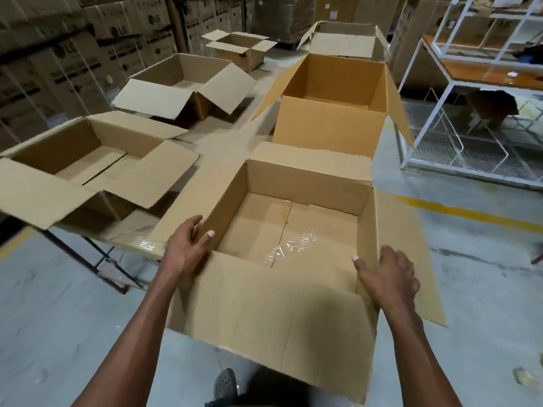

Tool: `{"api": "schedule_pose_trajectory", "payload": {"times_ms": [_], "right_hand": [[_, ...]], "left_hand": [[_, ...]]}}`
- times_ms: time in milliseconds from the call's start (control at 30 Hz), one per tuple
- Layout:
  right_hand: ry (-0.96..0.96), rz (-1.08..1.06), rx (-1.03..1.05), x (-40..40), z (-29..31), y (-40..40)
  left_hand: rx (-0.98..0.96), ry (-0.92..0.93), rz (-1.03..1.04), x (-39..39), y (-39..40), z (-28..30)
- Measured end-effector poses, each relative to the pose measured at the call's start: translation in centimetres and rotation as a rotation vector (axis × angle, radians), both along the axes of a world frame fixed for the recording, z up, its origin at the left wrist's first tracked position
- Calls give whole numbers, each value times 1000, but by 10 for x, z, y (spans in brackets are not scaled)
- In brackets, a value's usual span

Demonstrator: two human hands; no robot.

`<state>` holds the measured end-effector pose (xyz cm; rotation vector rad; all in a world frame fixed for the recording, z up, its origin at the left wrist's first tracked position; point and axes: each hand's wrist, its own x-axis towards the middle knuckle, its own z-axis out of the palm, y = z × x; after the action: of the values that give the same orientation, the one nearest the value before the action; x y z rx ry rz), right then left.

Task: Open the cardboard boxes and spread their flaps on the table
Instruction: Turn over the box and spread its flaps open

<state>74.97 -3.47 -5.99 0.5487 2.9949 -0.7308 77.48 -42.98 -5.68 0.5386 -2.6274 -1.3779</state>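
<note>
We hold the nearest box by both side walls at the bench's near end.

Our left hand (188,248) grips the left wall, thumb inside; our right hand (388,274) clamps the right wall likewise. The open box (293,183) looks light, stiff but bendable at the creases, so we judge the wall tops or flap edges the best hold. Its near flap (273,312) overhangs the bench (229,136). Opened boxes crowd in at 10 and 12 o'clock; a white rack (470,118) stands at 2 o'clock.
</note>
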Motion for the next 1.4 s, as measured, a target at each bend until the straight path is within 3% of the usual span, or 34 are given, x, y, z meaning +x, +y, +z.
{"api": "schedule_pose_trajectory", "payload": {"times_ms": [233, 400, 600, 933, 1167, 1400], "right_hand": [[290, 234, -381, 15, 22, -73], [326, 347, -591, 56, 24, -154], [153, 432, -826, 107, 24, -276], [-126, 709, -929, 178, 5, -497], [-178, 692, -930, 162, 7, -624], [-248, 784, -945, 117, -11, -800]], "left_hand": [[31, 113, 178, 77, -6, 5], [236, 199, 312, 126, -26, 6], [410, 243, 388, 187, -89, 7], [479, 246, 646, 294, -263, 2], [512, 285, 672, 285, -371, 5], [528, 260, 722, 253, -522, -1]]}}
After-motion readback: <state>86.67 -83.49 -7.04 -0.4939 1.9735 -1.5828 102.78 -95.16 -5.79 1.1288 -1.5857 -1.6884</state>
